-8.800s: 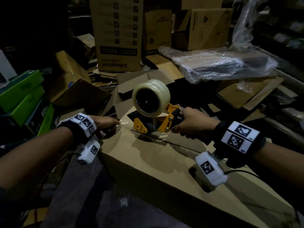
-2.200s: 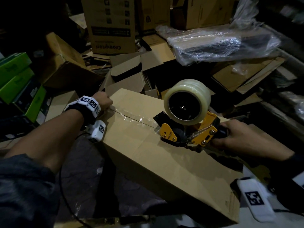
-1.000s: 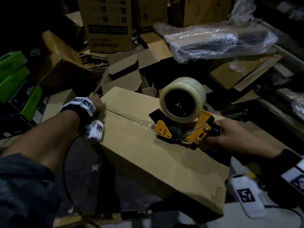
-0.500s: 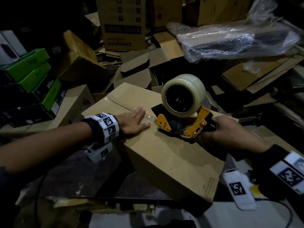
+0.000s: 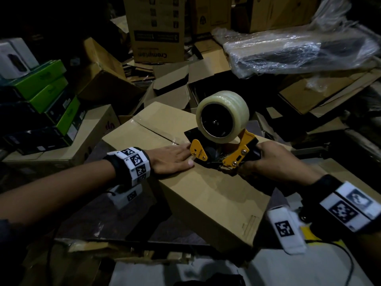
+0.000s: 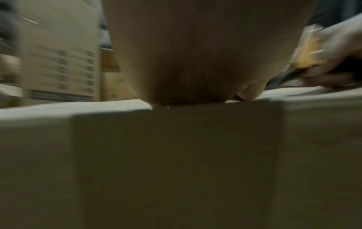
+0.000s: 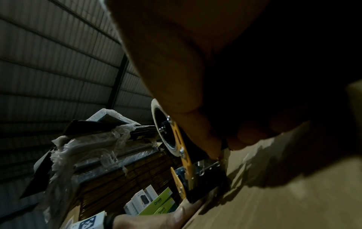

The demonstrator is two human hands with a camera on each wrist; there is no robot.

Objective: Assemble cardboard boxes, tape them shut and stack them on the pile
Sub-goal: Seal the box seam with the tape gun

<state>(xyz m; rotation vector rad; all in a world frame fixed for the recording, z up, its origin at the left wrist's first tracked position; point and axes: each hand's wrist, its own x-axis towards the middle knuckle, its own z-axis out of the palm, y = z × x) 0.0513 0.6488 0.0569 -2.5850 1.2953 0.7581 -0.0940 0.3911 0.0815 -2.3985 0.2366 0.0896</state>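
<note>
A long brown cardboard box [image 5: 206, 195] lies in front of me with clear tape along part of its top seam [image 5: 152, 131]. My right hand [image 5: 272, 159] grips the handle of a yellow tape dispenser [image 5: 224, 149] that carries a clear tape roll [image 5: 222, 116] and rests on the box top. My left hand [image 5: 175, 157] lies flat on the box top, fingers straight, touching the dispenser's front. In the left wrist view the palm [image 6: 195, 54] presses on the box edge [image 6: 176, 139]. The right wrist view shows the dispenser [image 7: 186, 162] under my curled fingers.
Green and black product boxes [image 5: 47, 96] are stacked at the left. Loose flattened cardboard and open boxes [image 5: 171, 83] crowd the space behind. A plastic-wrapped bundle [image 5: 299, 52] lies at the back right. A tall printed carton [image 5: 156, 27] stands at the back.
My left hand has left the box's far left end and now lies flat beside the dispenser. The dispenser has run from the seam's left part toward the right.
</note>
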